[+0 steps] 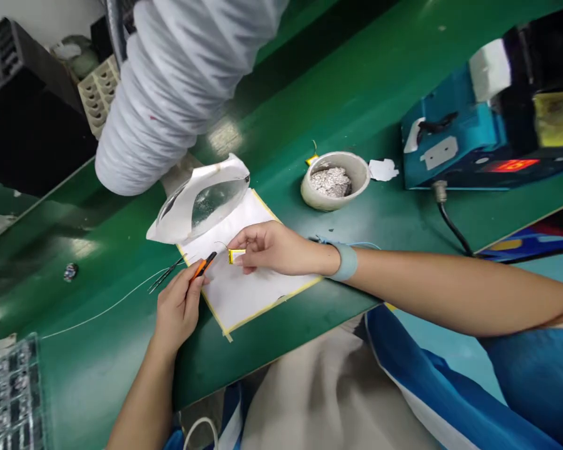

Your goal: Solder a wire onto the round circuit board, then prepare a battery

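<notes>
Over the white sheet (244, 300), my right hand (274, 250) pinches a small pouch battery (236, 255) with yellow edges. A thin wire rises from the battery's left end. A blue band (347, 261) circles my right wrist. Just to the left, my left hand (178, 306) is closed around a slim orange-and-black hand tool (203, 266); its tip points up toward the battery but stays apart from it. The tool's exact kind is unclear. Dark tweezers (166, 275) lie beside my left hand.
A grey flexible duct (182, 81) hangs above a clear-windowed white hood (206, 200). Behind my right hand stands a cup of silvery bits (333, 181), with a yellow piece (312, 160) behind it. A teal device (469, 137) with a red display is at right, a clear tray (14, 394) lower left.
</notes>
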`<state>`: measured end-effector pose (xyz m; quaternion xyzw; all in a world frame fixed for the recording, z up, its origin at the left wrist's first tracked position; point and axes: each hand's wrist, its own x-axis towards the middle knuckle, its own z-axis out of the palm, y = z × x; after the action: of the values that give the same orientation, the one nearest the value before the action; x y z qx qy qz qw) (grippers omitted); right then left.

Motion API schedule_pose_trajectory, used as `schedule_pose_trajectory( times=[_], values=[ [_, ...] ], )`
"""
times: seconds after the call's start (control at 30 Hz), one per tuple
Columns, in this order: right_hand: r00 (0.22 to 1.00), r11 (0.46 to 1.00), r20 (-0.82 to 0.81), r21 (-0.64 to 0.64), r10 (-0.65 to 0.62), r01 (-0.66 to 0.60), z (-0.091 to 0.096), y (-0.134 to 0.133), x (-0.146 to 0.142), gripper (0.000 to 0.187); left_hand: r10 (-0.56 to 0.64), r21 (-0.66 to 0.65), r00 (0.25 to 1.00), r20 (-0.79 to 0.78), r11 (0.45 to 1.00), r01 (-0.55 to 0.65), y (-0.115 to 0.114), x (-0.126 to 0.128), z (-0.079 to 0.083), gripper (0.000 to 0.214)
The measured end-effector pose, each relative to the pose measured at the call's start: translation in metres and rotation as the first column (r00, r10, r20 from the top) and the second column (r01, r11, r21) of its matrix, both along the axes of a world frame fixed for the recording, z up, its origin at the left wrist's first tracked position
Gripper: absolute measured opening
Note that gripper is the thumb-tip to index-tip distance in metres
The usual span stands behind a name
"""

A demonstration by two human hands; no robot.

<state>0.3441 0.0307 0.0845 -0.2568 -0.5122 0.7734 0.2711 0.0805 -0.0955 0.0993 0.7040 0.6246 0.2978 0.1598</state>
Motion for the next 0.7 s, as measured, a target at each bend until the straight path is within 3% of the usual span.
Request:
schedule_pose_trajectory(
  times=[0.27,0.7],
  values=[
    [0.997,1.0,0.083,-0.003,-0.005,0.005,0.0052,-0.0009,0.0067,0.051,-0.024,0.017,0.998,0.051,1.0,0.023,-0.0011,0.0118,0.0014,0.031],
    [0.992,0.997,0.109,0.037,0.059,-0.064,0.0108,-0.0023,0.0104,0.043,0.084,0.097,0.996,0.026,0.992,-0.086,-0.0043,0.009,-0.0007,0.029]
  ],
)
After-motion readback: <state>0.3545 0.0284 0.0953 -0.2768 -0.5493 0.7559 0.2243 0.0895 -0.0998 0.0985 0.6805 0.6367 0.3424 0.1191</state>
